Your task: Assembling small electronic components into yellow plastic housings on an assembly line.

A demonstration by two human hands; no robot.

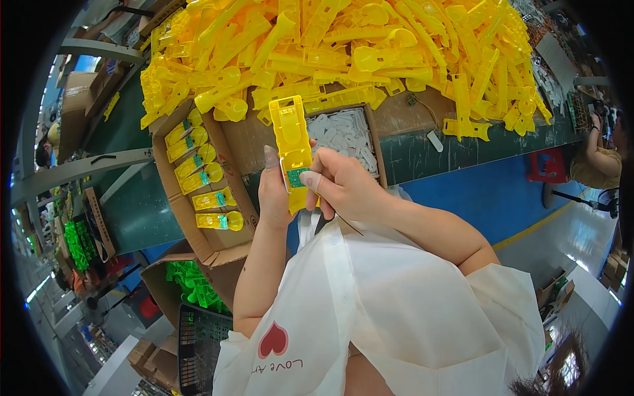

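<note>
My left hand (272,195) is closed round the lower left side of a long yellow plastic housing (288,129), held upright before my chest. A small green circuit board (297,177) sits against the housing's lower part. My right hand (350,183) closes on it from the right, its wrapped thumb pressing the board's edge and its fingers curled beside the housing. A thin dark wire (348,225) trails below the right hand. The lower end of the housing is partly hidden by my fingers.
A big heap of yellow plastic parts (330,49) covers the far bench. At left, a cardboard box (178,204) holds several yellow housings with green boards. Small white parts (343,135) fill another box beyond my hands. Lower left are green parts (195,284) and a black basket (201,343).
</note>
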